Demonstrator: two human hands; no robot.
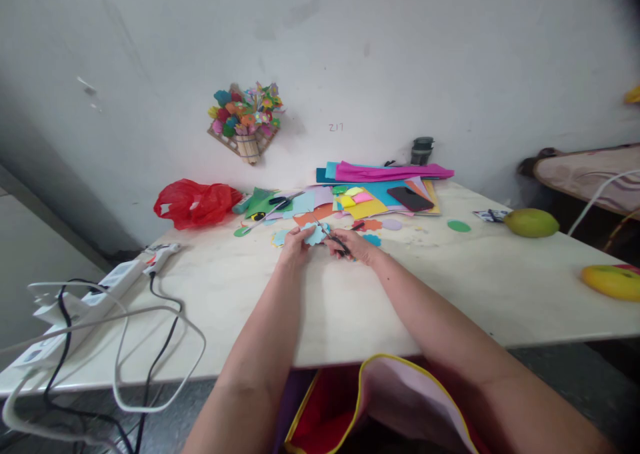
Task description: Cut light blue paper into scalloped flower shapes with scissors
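My left hand [297,242] is closed on a light blue paper piece [316,235] with a scalloped edge, held just above the table. Scissors [339,243] with dark handles are gripped in my right hand [354,244], their blades reaching to the paper's right edge. Around my hands lie more scalloped cutouts: an orange one [369,225], a lilac one [391,225] and a darker blue one [372,240]. Behind them spread coloured paper sheets [305,203], with a second pair of scissors [281,203] on top.
A red plastic bag [197,204] sits at the back left. A power strip [80,314] with loose cables lies along the left edge. A dark phone [410,199] rests on the papers. To the right are a green circle [459,226], a green mango [531,223] and a yellow mango [611,283].
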